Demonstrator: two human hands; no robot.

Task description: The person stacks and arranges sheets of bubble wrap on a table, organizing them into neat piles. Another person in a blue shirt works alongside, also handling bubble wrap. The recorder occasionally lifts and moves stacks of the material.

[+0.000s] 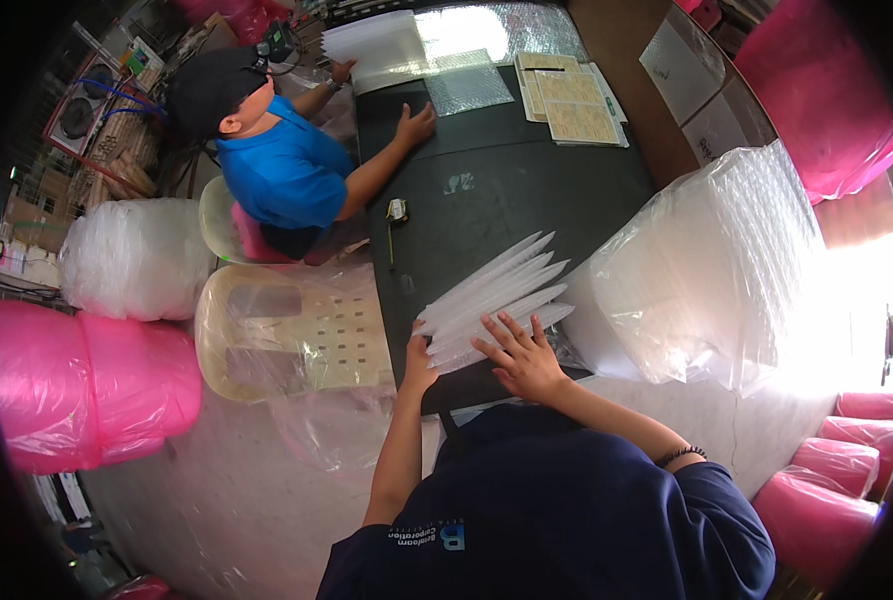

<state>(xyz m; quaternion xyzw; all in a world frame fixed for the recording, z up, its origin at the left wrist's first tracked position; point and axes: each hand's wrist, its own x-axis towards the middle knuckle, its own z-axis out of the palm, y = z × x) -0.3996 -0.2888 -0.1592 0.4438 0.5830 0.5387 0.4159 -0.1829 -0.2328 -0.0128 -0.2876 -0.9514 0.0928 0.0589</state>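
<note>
Right hand (523, 358) is lying flat, fingers (503, 329) spread wide, pressing a fanned stack of clear bags (492, 298) on the near edge of the dark surface (507, 190). Left hand (419, 362) is touching the stack's left end, fingers hidden, grip unclear. Cream plastic chair (297, 335) is standing left.

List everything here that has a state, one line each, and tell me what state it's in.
fanned clear sheets: spread out flat on the black table, overlapping
left hand: gripping the fan's near corner
right hand: flat on the sheets, fingers spread
cream plastic chair: unoccupied, draped in clear film
big clear bag: stuffed full, standing by the table
tan printed sheets: stacked flat
</note>
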